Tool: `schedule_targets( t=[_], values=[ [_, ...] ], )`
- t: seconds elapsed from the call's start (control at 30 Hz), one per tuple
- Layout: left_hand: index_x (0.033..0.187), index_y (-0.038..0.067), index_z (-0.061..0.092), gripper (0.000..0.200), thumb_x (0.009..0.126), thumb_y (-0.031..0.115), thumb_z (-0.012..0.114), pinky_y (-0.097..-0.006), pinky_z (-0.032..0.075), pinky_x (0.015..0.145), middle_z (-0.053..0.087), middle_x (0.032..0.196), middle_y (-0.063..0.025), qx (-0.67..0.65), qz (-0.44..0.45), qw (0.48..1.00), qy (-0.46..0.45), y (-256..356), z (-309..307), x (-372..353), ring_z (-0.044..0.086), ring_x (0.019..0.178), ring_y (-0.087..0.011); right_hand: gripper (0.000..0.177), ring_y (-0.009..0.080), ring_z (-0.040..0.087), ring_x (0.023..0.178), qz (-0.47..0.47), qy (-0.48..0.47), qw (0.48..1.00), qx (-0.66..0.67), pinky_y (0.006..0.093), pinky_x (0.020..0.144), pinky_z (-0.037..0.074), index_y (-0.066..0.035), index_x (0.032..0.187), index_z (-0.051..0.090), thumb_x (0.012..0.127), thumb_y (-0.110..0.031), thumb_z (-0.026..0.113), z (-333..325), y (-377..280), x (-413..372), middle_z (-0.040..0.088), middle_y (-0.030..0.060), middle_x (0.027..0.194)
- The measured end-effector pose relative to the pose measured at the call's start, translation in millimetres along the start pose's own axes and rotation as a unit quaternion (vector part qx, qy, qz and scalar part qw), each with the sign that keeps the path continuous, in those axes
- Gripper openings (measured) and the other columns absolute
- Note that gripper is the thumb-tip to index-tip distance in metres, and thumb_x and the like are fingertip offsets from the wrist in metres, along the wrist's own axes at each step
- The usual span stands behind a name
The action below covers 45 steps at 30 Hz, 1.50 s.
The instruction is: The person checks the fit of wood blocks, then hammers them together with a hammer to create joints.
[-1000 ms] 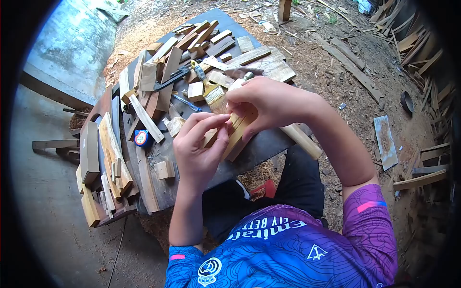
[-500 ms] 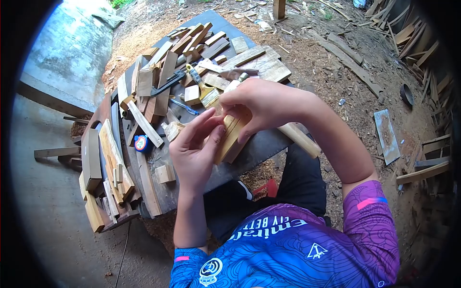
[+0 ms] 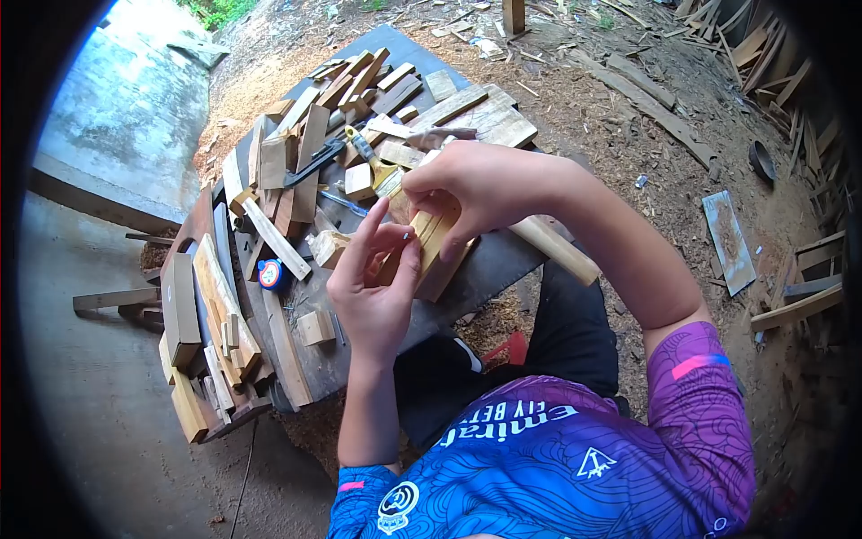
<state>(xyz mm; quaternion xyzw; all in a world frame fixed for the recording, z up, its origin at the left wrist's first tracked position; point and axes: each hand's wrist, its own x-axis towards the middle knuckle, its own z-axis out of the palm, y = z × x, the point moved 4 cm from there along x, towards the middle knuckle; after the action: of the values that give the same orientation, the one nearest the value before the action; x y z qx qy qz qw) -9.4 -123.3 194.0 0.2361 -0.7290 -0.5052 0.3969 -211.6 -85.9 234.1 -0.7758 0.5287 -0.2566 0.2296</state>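
My right hand (image 3: 480, 184) is curled over a light wooden block (image 3: 438, 235), gripping it from above between thumb and fingers. A dark line runs along the block's upper face. On the block's near left side, my left hand (image 3: 373, 274) pinches thumb and forefinger together. A tiny shiny bit shows at those fingertips, too small to name. Just beyond the hands lies a paintbrush (image 3: 386, 175) with a yellow handle. A thick wooden handle (image 3: 561, 251) sticks out beneath my right forearm, its other end hidden.
The dark table (image 3: 489, 269) carries a heap of wood offcuts (image 3: 359, 76), a black clamp-like tool (image 3: 314, 162), a blue tape measure (image 3: 269, 273) and a small wooden cube (image 3: 314, 328). Long boards (image 3: 215, 287) line its left side. Scrap wood (image 3: 763, 63) is piled far right.
The view has shifted slightly. My left forefinger and thumb have closed into a pinch, with a small shiny bit now visible there. My right hand keeps its grip on the block.
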Motion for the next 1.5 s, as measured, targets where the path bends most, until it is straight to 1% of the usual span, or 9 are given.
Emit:
schedule_targets(
  t=[0.13, 0.23, 0.63, 0.93, 1.03, 1.13, 1.23, 1.37, 1.5],
  values=[
    [0.144, 0.0, 0.067, 0.047, 0.099, -0.001, 0.078, -0.0337, 0.06, 0.101, 0.077, 0.123, -0.0152, 0.048, 0.031, 0.998, 0.006, -3.1, -2.0, -3.2, 0.074, 0.115, -0.017, 0.051, 0.0346, 0.068, 0.079, 0.011, -0.014, 1.0, 0.002, 0.0444, 0.073, 0.054, -0.001, 0.091, 0.062, 0.068, -0.028, 0.098, -2.0, -3.4, 1.1, 0.069, 0.0156, 0.084],
    [0.141, 0.0, 0.069, 0.043, 0.099, 0.0, 0.079, -0.034, 0.06, 0.102, 0.078, 0.123, -0.0161, 0.011, -0.04, 0.999, 0.025, -6.4, -4.2, -2.9, 0.074, 0.117, -0.0186, 0.05, 0.0338, 0.068, 0.078, 0.004, -0.003, 1.0, -0.002, 0.0436, 0.072, 0.054, 0.0, 0.089, 0.062, 0.068, -0.027, 0.098, 0.5, 0.3, 1.7, 0.068, 0.0152, 0.082],
    [0.113, -0.003, 0.078, 0.016, 0.097, 0.0, 0.081, -0.0313, 0.059, 0.099, 0.08, 0.108, -0.0089, 0.004, -0.006, 0.999, 0.033, -7.1, 0.3, -3.5, 0.075, 0.106, -0.0145, 0.047, 0.0299, 0.069, 0.076, -0.005, 0.002, 1.0, -0.006, 0.043, 0.069, 0.053, -0.003, 0.088, 0.063, 0.068, -0.029, 0.097, 1.4, 1.5, 1.1, 0.068, 0.0108, 0.079],
    [0.11, -0.004, 0.077, 0.014, 0.096, -0.001, 0.081, -0.0328, 0.061, 0.098, 0.081, 0.108, -0.0111, 0.046, 0.006, 0.998, 0.035, 1.1, 3.1, -3.6, 0.076, 0.104, -0.0151, 0.044, 0.0324, 0.071, 0.085, 0.025, -0.047, 0.998, 0.022, 0.0427, 0.077, 0.056, -0.002, 0.091, 0.065, 0.072, -0.026, 0.096, -1.9, -7.6, 0.8, 0.072, 0.0144, 0.089],
    [0.11, -0.004, 0.077, 0.014, 0.096, 0.0, 0.081, -0.0332, 0.061, 0.098, 0.081, 0.106, -0.0108, 0.046, 0.009, 0.998, 0.032, 1.8, 2.7, -1.0, 0.077, 0.103, -0.0148, 0.041, 0.0302, 0.072, 0.093, -0.021, -0.01, 1.0, 0.008, 0.0423, 0.081, 0.056, -0.002, 0.101, 0.07, 0.078, -0.026, 0.095, 0.9, -4.3, -2.0, 0.075, 0.0138, 0.097],
    [0.109, -0.003, 0.077, 0.014, 0.096, 0.001, 0.081, -0.0334, 0.061, 0.097, 0.081, 0.104, -0.0105, 0.027, -0.004, 0.999, 0.037, -0.4, 2.2, -0.2, 0.077, 0.101, -0.0147, 0.039, 0.0266, 0.074, 0.104, -0.07, 0.109, 0.991, 0.039, 0.0411, 0.09, 0.057, -0.003, 0.11, 0.073, 0.084, -0.025, 0.091, -10.6, -6.4, -15.5, 0.077, 0.0134, 0.107],
    [0.108, -0.003, 0.078, 0.013, 0.096, 0.002, 0.081, -0.0329, 0.062, 0.096, 0.081, 0.102, -0.0105, 0.028, -0.007, 0.999, 0.045, -6.1, 1.7, -0.4, 0.077, 0.099, -0.0146, 0.024, 0.0221, 0.077, 0.094, 0.046, 0.306, 0.947, 0.082, 0.0372, 0.086, 0.061, -0.003, 0.113, 0.074, 0.094, -0.016, 0.08, -18.3, 14.3, -50.1, 0.078, 0.0123, 0.1],
    [0.105, -0.003, 0.078, 0.012, 0.095, 0.003, 0.082, -0.0324, 0.063, 0.094, 0.081, 0.101, -0.0107, 0.043, -0.002, 0.998, 0.048, -5.2, 1.2, 0.0, 0.078, 0.097, -0.0147, 0.03, 0.0347, 0.077, 0.101, 0.294, 0.242, 0.925, 0.011, 0.0459, 0.089, 0.06, -0.005, 0.116, 0.07, 0.093, -0.023, 0.077, 25.7, 47.5, -85.2, 0.077, 0.0184, 0.105],
    [0.107, -0.001, 0.077, 0.011, 0.098, 0.004, 0.081, -0.034, 0.062, 0.096, 0.08, 0.103, -0.0091, 0.05, 0.004, 0.998, 0.037, -3.8, 2.2, -0.2, 0.076, 0.099, -0.0136, 0.054, 0.0408, 0.073, 0.11, 0.282, 0.208, 0.928, -0.129, 0.0502, 0.092, 0.059, -0.008, 0.133, 0.062, 0.09, -0.032, 0.083, 69.1, 54.9, -85.5, 0.074, 0.0205, 0.119]
  ],
)
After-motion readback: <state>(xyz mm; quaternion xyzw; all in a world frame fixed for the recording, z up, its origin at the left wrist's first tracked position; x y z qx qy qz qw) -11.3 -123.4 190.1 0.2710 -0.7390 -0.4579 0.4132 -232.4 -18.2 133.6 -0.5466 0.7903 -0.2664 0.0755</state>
